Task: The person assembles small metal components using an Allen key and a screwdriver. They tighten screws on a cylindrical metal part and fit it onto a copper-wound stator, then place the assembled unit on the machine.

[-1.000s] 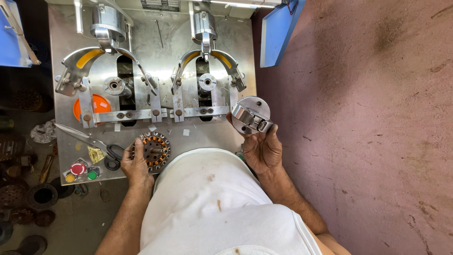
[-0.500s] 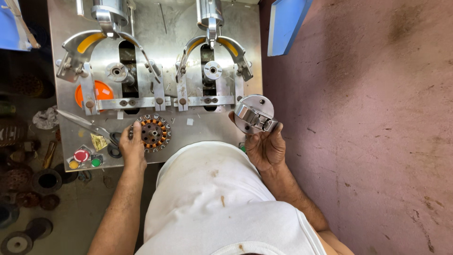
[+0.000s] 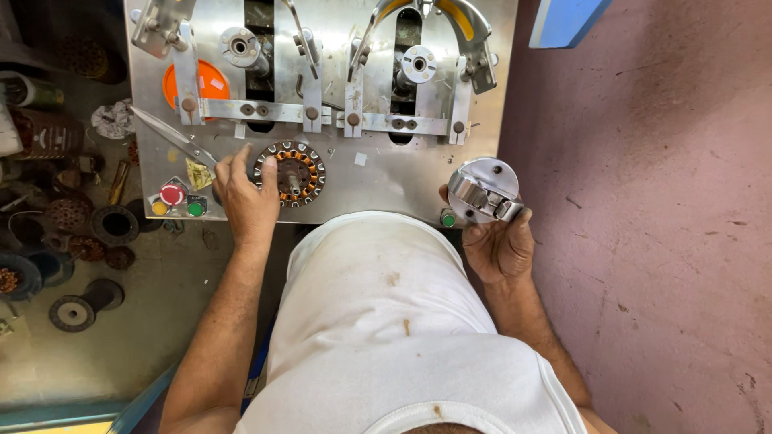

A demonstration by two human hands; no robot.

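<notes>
Two hands busy: left hand (image 3: 245, 201) has slid fingers onto the copper-wound stator (image 3: 291, 173), gripping it on the machine plate (image 3: 386, 173); right hand (image 3: 498, 241) still cradles the round steel fixture (image 3: 482, 191).

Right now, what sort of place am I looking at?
Probably a small motor-winding workshop: a steel machine panel with clamps, a copper-wound stator under the left hand, a metal fixture in the right hand, and spare stators nearby.

glossy metal fixture (image 3: 482, 190), copper-wound stator (image 3: 291, 172)
</notes>
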